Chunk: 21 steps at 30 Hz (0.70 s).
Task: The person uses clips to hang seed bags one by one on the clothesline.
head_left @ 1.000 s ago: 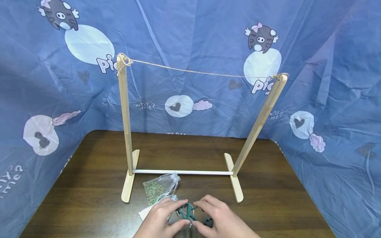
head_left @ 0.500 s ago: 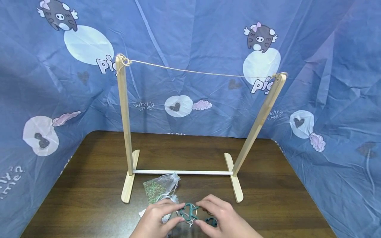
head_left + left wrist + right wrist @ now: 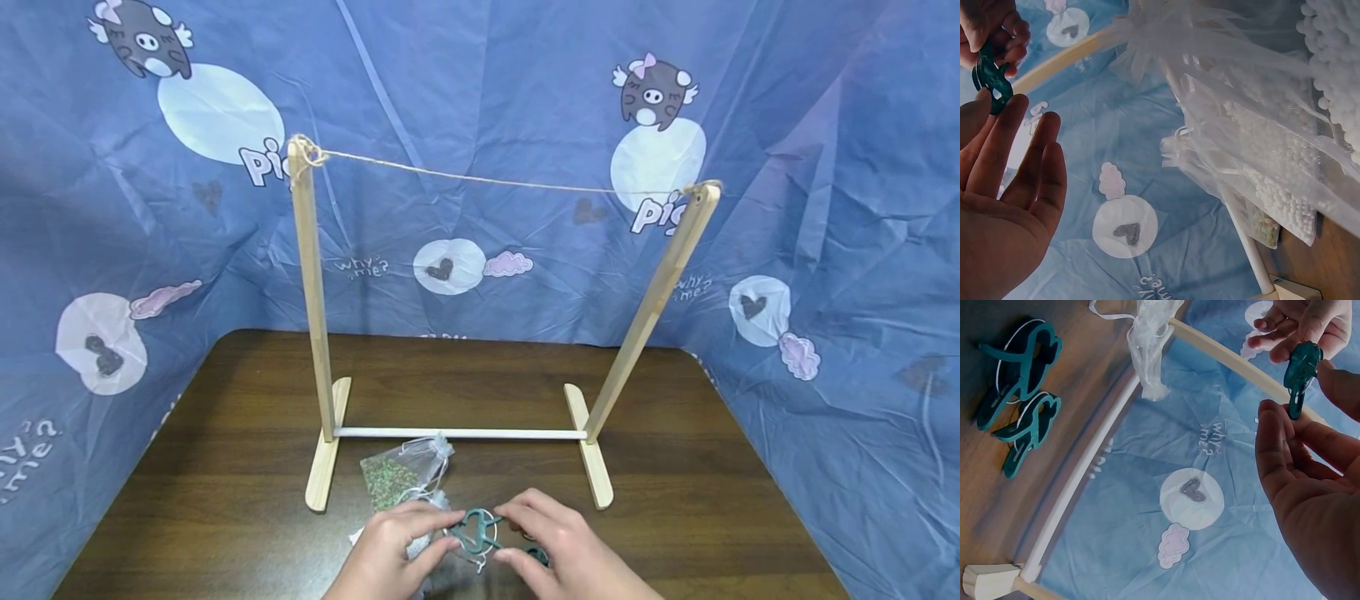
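Between both hands, low in the head view, is a green plastic spring clip (image 3: 481, 531) with a pale ring around it. My left hand (image 3: 397, 542) pinches its left side between thumb and forefinger. On the other side, my right hand (image 3: 555, 537) has its thumb and forefinger at the clip's two arms. The left wrist view shows the clip (image 3: 992, 81) edge-on, the left hand's other fingers spread below. Two more green clips, a larger clip (image 3: 1022, 362) and a smaller clip (image 3: 1034, 428), lie on the table in the right wrist view.
Behind the hands stands a wooden frame (image 3: 311, 292) with a white crossbar (image 3: 465, 434) and twine (image 3: 480, 179) strung across its top. A sheer bag of green beads (image 3: 390, 483) lies by its left foot. Sheer bags of white beads (image 3: 1279, 200) are beside the left hand.
The clip has turned so its open outline faces the head camera. The hands have drawn slightly apart, uncovering more of the clip beside the right hand.
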{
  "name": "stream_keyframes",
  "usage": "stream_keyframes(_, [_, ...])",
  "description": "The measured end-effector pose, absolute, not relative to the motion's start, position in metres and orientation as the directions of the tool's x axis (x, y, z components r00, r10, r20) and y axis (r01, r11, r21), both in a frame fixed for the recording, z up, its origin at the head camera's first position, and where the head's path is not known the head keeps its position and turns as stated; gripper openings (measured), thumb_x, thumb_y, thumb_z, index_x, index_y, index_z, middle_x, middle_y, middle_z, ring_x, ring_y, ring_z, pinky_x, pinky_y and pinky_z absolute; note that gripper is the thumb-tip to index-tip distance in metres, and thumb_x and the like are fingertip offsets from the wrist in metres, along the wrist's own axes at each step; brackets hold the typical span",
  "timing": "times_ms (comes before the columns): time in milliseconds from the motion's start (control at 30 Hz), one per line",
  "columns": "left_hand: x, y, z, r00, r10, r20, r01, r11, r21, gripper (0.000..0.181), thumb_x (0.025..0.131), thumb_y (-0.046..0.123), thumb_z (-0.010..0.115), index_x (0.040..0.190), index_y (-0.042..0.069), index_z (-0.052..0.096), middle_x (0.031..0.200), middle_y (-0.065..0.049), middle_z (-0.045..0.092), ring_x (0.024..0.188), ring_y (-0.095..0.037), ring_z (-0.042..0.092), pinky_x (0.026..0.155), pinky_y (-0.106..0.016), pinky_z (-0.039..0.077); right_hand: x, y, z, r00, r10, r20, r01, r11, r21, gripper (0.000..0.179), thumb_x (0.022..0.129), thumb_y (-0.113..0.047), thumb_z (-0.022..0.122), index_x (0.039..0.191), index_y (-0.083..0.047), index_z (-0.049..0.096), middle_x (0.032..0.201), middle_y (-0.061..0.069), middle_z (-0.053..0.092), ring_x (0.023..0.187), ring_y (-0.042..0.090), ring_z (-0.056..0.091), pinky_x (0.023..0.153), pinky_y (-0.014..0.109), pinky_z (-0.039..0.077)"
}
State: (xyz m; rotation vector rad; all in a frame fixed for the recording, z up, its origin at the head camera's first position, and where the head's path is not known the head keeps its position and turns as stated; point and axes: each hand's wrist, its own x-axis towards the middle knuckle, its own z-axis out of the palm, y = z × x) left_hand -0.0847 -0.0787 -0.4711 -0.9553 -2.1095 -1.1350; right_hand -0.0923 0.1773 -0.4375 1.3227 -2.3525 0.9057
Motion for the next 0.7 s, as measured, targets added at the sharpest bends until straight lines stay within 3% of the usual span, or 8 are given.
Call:
stream_keyframes(200, [-0.0839, -0.0779, -0.4685, -0.598, 0.320, 0.734, 0.787, 0.405, 0.465, 0.033, 0.079, 0.006, 0.088, 0.110, 0.009, 0.080, 0.094, 0.000, 0.081, 0.084, -0.011, 0.075, 0.080, -0.015, 0.057, -0.0929, 0.1770, -0.4390, -0.513, -0.637, 0.576, -0.858, 0.358, -0.368, 0.030, 0.095, -0.013, 0.076, 0.123, -0.007, 0.069, 0.113, -0.002, 0.066, 0.087, 0.001, 0.063, 0.079, 0.007, 0.051])
stream_keyframes(567, [-0.0818, -0.0784, -0.4625, -0.647, 0.330, 0.688, 0.754, 0.412, 0.512, 0.037, 0.080, 0.009, 0.088, 0.116, 0.008, 0.078, 0.098, -0.003, 0.081, 0.087, -0.011, 0.075, 0.082, -0.014, 0.056, -0.0990, 0.1760, -0.4439, -0.395, -0.586, 0.708, -0.917, 0.301, -0.263, 0.018, 0.098, -0.011, 0.072, 0.114, -0.004, 0.073, 0.102, 0.000, 0.068, 0.078, -0.001, 0.060, 0.071, 0.003, 0.048])
stream_keyframes(700, [-0.0807, -0.0786, -0.4609, -0.668, 0.343, 0.660, 0.737, 0.427, 0.524, 0.038, 0.081, 0.010, 0.088, 0.117, 0.007, 0.077, 0.100, -0.003, 0.081, 0.089, -0.012, 0.076, 0.081, -0.016, 0.057, -0.1002, 0.1752, -0.4439, -0.386, -0.581, 0.717, -0.921, 0.292, -0.259, 0.016, 0.098, -0.010, 0.071, 0.113, -0.003, 0.073, 0.101, 0.001, 0.069, 0.077, -0.001, 0.061, 0.071, 0.003, 0.048])
